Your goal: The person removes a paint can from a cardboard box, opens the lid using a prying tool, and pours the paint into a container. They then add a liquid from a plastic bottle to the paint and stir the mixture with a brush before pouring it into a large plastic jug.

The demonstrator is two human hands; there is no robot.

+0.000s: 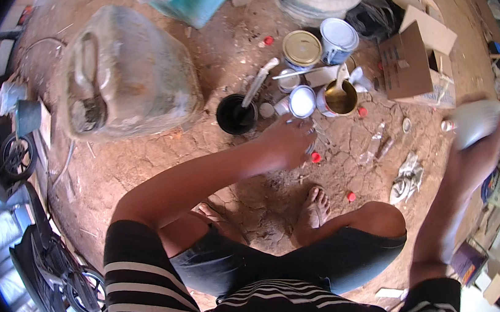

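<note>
Cracked dirt floor (93, 186), well littered

Carries, clockwise from mid-view: dusty jerrycan (150, 65) between ten and eleven, black pot (225, 125) at twelve, two lidded cans (302, 47) at one, open can (323, 106) and cardboard box (403, 69) at two, red cap (351, 196) at four o'clock.

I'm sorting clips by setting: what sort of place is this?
Probably a makeshift workshop or storage yard. It has a cracked bare-earth floor, with a gold-lidded tin among other containers, a big grimy jerrycan, and what looks like a motorbike at the left.
</note>
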